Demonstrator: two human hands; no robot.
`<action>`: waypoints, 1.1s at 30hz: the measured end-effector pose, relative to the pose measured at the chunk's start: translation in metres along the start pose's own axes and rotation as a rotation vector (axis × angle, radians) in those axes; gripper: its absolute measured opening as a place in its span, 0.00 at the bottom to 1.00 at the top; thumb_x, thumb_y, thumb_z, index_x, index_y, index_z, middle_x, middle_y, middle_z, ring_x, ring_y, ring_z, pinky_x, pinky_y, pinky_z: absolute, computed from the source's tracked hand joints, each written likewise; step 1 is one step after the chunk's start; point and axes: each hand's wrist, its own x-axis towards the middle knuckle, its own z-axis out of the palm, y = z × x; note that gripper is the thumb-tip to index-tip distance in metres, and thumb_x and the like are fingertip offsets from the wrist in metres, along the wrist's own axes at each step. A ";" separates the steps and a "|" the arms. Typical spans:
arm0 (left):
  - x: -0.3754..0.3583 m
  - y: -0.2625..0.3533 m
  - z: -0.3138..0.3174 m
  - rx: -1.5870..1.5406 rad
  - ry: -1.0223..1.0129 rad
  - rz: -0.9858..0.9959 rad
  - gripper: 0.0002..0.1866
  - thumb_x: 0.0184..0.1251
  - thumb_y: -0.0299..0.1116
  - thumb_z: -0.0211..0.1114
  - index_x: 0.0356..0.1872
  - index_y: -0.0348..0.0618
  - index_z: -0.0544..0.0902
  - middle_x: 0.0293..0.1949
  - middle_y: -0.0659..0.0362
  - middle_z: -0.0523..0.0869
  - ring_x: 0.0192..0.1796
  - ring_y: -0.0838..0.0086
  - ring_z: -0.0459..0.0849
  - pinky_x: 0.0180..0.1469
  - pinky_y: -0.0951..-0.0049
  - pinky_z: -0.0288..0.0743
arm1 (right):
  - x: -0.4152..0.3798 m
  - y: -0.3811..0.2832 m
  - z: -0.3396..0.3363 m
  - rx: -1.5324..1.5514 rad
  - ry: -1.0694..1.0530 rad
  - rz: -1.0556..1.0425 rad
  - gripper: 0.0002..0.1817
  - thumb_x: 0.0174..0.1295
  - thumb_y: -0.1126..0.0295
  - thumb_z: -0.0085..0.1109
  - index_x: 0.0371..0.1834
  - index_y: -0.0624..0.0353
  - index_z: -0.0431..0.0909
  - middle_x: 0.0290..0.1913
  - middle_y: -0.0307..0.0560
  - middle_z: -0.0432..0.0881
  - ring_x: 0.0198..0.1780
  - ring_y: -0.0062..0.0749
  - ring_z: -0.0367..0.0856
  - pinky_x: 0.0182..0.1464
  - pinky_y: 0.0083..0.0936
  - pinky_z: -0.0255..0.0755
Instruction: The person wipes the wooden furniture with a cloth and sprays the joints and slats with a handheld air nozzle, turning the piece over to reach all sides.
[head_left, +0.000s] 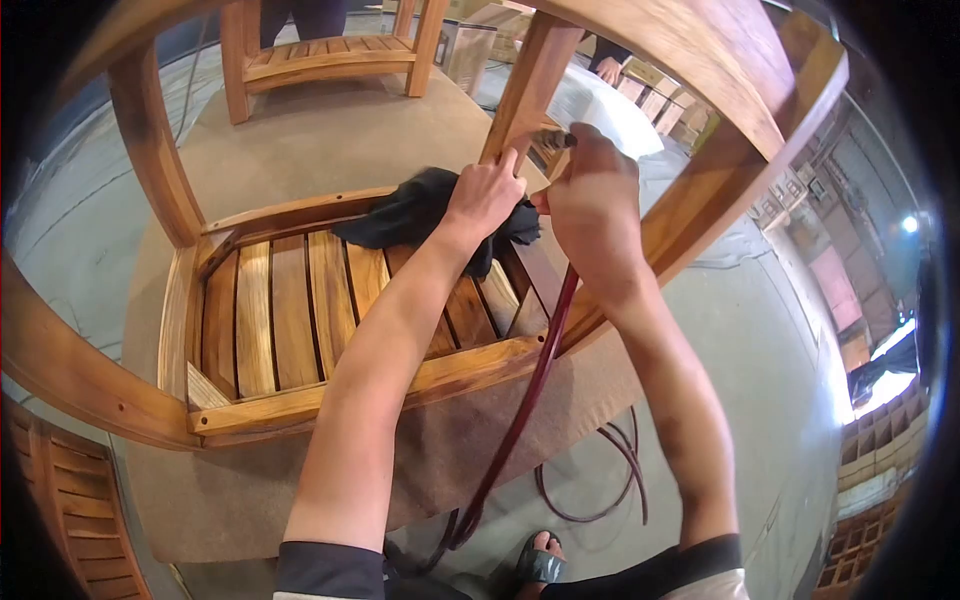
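Note:
A wooden chair frame (370,395) with a slatted seat (290,310) lies tipped over in front of me. My left hand (487,198) is closed on a bunched black cloth (415,208), its thumb raised by a wooden leg (535,85). Just to the right, my right hand (598,205) grips an air tool whose exact kind is mostly hidden by my fingers. The tool's dark metallic tip (556,139) points left at that leg. From below my right hand a dark red hose (527,405) runs down to the floor.
The chair rests on a brown padded table (480,455). Another slatted wooden piece (330,62) stands at the far end. Hose coils (640,480) lie on the floor near my sandalled foot (543,556). Cardboard boxes (468,45) and another person's hand (607,69) appear behind.

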 end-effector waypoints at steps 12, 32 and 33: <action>-0.005 -0.004 0.007 0.041 -0.086 0.052 0.09 0.62 0.32 0.60 0.33 0.38 0.87 0.46 0.51 0.81 0.39 0.57 0.87 0.40 0.60 0.81 | -0.014 -0.005 -0.032 -0.012 -0.367 -0.008 0.14 0.55 0.83 0.49 0.45 0.78 0.75 0.32 0.59 0.82 0.26 0.38 0.86 0.26 0.26 0.79; -0.053 -0.053 -0.057 0.181 0.039 -0.610 0.08 0.55 0.25 0.63 0.36 0.44 0.85 0.47 0.48 0.81 0.41 0.55 0.85 0.42 0.58 0.81 | 0.068 0.004 0.047 -0.425 -0.600 0.271 0.14 0.60 0.69 0.53 0.45 0.61 0.84 0.42 0.59 0.86 0.48 0.48 0.86 0.49 0.36 0.81; -0.054 -0.055 -0.056 0.184 0.047 -0.617 0.09 0.56 0.26 0.63 0.39 0.46 0.85 0.47 0.49 0.80 0.44 0.55 0.84 0.44 0.57 0.80 | 0.070 0.017 0.055 -0.473 -0.589 0.234 0.15 0.60 0.68 0.53 0.45 0.60 0.84 0.41 0.56 0.87 0.47 0.47 0.87 0.51 0.35 0.80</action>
